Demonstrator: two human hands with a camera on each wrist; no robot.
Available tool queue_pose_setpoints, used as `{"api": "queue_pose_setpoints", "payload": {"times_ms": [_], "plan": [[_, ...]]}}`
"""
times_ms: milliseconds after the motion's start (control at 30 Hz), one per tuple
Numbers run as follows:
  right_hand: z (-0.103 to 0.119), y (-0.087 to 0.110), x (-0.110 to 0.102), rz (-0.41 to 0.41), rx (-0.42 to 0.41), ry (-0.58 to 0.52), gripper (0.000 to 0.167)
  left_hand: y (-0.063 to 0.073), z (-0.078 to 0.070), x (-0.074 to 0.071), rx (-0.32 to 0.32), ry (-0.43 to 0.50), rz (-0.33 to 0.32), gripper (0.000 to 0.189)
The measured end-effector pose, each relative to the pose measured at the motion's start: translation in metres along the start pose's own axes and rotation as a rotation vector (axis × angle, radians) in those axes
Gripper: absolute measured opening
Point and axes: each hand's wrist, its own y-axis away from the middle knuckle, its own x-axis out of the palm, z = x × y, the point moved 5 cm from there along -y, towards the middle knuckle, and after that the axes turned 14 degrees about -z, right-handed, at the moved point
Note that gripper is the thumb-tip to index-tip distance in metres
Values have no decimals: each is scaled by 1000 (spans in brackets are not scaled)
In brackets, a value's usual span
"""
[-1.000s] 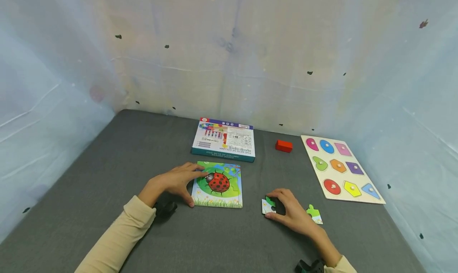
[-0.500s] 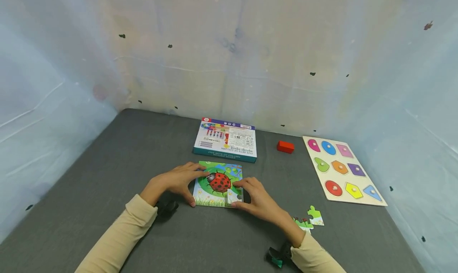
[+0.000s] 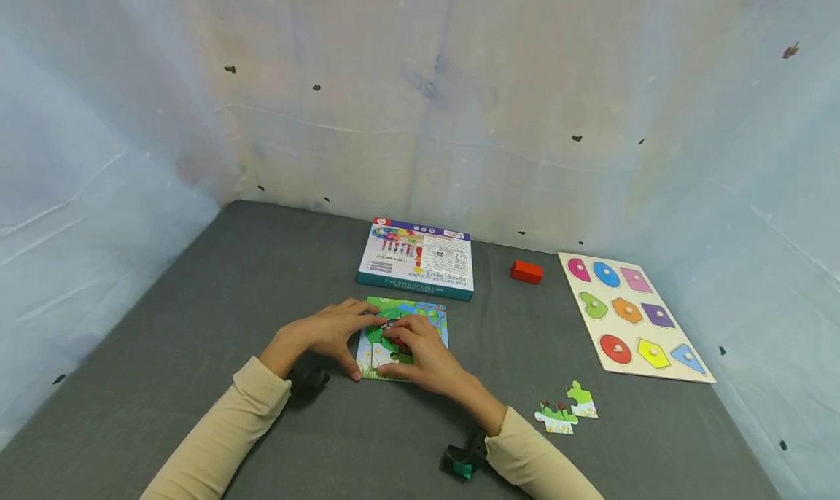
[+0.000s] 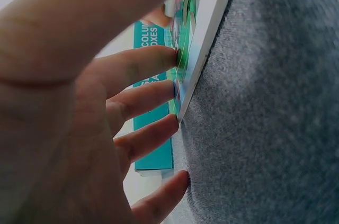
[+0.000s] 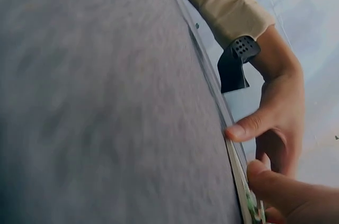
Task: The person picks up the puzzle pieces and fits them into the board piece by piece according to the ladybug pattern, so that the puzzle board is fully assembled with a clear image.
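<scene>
A square ladybug picture puzzle (image 3: pixel 429 310) lies flat on the grey table, partly covered by both hands. My left hand (image 3: pixel 328 334) rests at its left side, fingertips and thumb touching the edge; in the left wrist view, the outstretched fingers meet the puzzle's white edge (image 4: pixel 204 49). My right hand (image 3: pixel 426 356) pinches a white-and-green jigsaw piece (image 3: pixel 383 355) over the lower left of the picture. The fingers hide much of the ladybug. In the right wrist view, my right hand's thumb (image 5: pixel 265 179) is close above the puzzle's side.
Two loose jigsaw pieces, one upper (image 3: pixel 582 400) and one lower (image 3: pixel 558 418), lie to the right. Behind the puzzle is a flat teal-edged box (image 3: pixel 416 259). A red block (image 3: pixel 526 272) and a shape-peg board (image 3: pixel 613 303) stand farther right.
My right hand has carried the jigsaw piece leftward from the table, across the puzzle's right side, to its lower left. My left hand stays at the puzzle's edge.
</scene>
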Motion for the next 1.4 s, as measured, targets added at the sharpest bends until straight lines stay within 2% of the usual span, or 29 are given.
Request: {"api": "queue_pose_setpoints", "payload": {"times_ms": [200, 300, 500, 733, 1000, 1200, 1400], "plan": [[-1, 0, 7, -12, 24, 16, 51, -1, -1, -1, 1, 12, -3, 93], [-2, 1, 9, -26, 29, 21, 52, -1, -1, -1, 2, 23, -9, 87], [-1, 1, 12, -35, 24, 54, 53, -4, 0, 1, 10, -25, -76, 63], [0, 2, 15, -30, 20, 102, 53, -7, 1, 7, 23, -85, -131, 58], [1, 3, 15, -17, -17, 118, 43, -8, 1, 8, 17, -80, -132, 54], [-1, 0, 13, -58, -46, 76, 30, -7, 0, 7, 14, -74, -133, 55], [-11, -5, 13, -127, 16, 27, 17, -8, 0, 7, 16, -85, -138, 56]]}}
